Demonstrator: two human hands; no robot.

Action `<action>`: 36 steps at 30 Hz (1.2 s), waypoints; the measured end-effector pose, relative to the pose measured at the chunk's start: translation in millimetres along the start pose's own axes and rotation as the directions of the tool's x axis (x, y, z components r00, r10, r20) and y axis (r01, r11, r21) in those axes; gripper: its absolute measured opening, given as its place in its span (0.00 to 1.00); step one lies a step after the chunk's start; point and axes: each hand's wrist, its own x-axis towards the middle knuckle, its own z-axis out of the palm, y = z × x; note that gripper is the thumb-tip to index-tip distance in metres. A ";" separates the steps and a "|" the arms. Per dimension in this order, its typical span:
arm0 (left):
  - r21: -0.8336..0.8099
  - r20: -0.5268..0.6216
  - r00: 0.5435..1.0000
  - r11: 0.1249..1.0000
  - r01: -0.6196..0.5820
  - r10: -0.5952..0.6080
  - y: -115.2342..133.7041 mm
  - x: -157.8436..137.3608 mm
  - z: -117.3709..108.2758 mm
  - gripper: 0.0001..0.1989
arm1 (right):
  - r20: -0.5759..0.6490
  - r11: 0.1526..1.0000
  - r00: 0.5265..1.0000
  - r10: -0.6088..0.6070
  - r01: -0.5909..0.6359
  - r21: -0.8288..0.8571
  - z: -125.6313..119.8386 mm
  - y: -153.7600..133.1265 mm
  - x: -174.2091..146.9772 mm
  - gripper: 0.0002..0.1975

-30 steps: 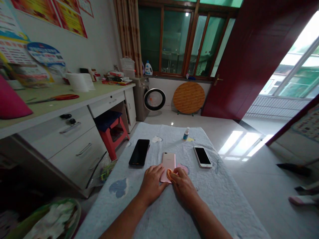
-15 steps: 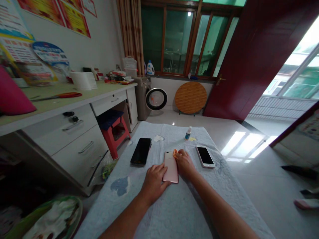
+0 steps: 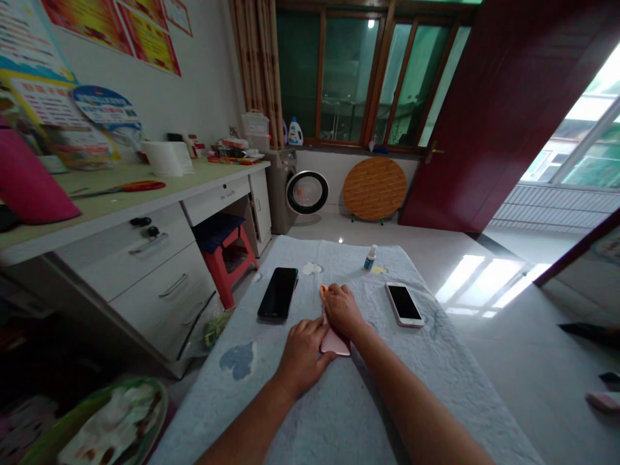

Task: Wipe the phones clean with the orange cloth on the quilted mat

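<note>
A rose-pink phone (image 3: 336, 343) lies back up on the blue cloth cover (image 3: 310, 420), its upper part hidden under my right hand. My left hand (image 3: 303, 349) grips its lower left side, thumb at the bottom edge. Bunched in the fingers of my right hand (image 3: 343, 311) is a small orange cloth (image 3: 323, 293), pressed at the phone's top left. To the left lies a black phone (image 3: 278, 294), screen up. On the right rests a white phone (image 3: 403, 305) with a dark screen. Behind it stands a small spray bottle (image 3: 370, 258).
A desk (image 3: 213, 173) with drawers runs along the left, a red stool (image 3: 225, 258) tucked beneath it. At the lower left sits a green-rimmed basin (image 3: 162, 403) holding crumpled white tissue. A washing machine (image 3: 277, 194) with its door open stands behind, beside a round wooden tabletop (image 3: 375, 188).
My right hand has moved left with the orange cloth, from the phone's upper right to its upper left, and now covers more of the back. My left hand keeps its hold.
</note>
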 end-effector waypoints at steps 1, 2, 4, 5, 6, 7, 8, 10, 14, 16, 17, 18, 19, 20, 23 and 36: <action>-0.003 -0.004 1.000 1.000 0.000 0.000 0.3 0.0 -0.2 0.25 | 0.002 1.000 1.000 -0.003 0.003 0.001 0.2 -2.4 1.1 0.16; -0.006 -0.009 1.000 1.000 0.001 -0.001 0.6 0.0 -0.2 0.26 | 0.004 1.000 1.000 -0.010 0.010 0.004 0.4 -4.4 2.2 0.16; -0.008 -0.019 1.000 1.000 0.005 -0.005 1.1 -0.1 0.3 0.26 | 0.005 1.000 1.000 -0.018 0.017 0.008 0.7 -6.5 4.5 0.17; -0.007 -0.025 1.000 1.000 0.010 -0.011 1.3 -0.2 0.8 0.26 | 0.006 1.000 1.000 -0.016 0.016 0.006 0.7 -6.2 5.6 0.17; -0.004 -0.030 0.999 1.000 0.017 -0.018 1.5 -0.4 1.4 0.26 | 0.008 1.000 1.000 -0.011 0.011 0.000 0.7 -5.0 6.4 0.16; 0.000 -0.035 0.999 1.000 0.026 -0.026 1.6 -0.6 2.0 0.26 | 0.012 1.000 1.000 0.002 -0.002 -0.010 0.5 -2.7 7.0 0.16; 0.005 -0.037 0.999 0.999 0.033 -0.033 1.6 -0.8 2.7 0.25 | 0.019 1.000 1.000 0.020 -0.019 -0.024 0.3 0.6 7.3 0.16; 0.009 -0.038 0.998 0.999 0.041 -0.040 1.2 -1.0 3.9 0.25 | 0.040 0.997 0.998 0.057 -0.054 -0.053 -0.7 10.1 6.9 0.15; -0.005 -0.029 0.999 0.999 0.044 -0.044 -0.9 -0.7 4.4 0.25 | 0.084 0.993 0.992 0.089 -0.082 -0.083 -2.8 31.6 4.6 0.15; -0.013 -0.020 0.999 0.999 0.039 -0.039 -2.1 -0.2 3.9 0.25 | 0.101 0.992 0.990 0.099 -0.089 -0.094 -2.8 38.1 4.8 0.14; -0.016 -0.015 0.999 0.999 0.035 -0.035 -2.6 0.0 3.6 0.25 | 0.108 0.991 0.989 0.103 -0.093 -0.100 -2.5 39.4 5.6 0.14; -0.018 -0.011 0.999 0.999 0.030 -0.031 -3.0 0.2 3.3 0.25 | 0.112 0.990 0.988 0.107 -0.095 -0.104 -2.0 39.4 7.0 0.15; -0.019 -0.009 1.000 0.999 0.028 -0.028 -3.4 0.4 3.1 0.25 | 0.114 0.989 0.987 0.109 -0.097 -0.108 -1.4 38.2 8.9 0.15; -0.018 -0.009 1.000 1.000 0.026 -0.026 -3.7 0.5 3.1 0.25 | 0.115 0.989 0.987 0.109 -0.097 -0.110 -0.7 36.1 11.2 0.15; -0.016 -0.011 1.000 1.000 0.019 -0.019 -4.8 0.5 3.8 0.25 | 0.122 0.991 0.988 0.097 -0.084 -0.107 0.4 26.0 19.4 0.16; 0.022 -0.030 0.999 1.000 0.017 -0.016 -1.4 1.1 2.6 0.25 | 0.150 0.996 0.988 0.028 -0.015 -0.090 -5.2 16.3 21.4 0.16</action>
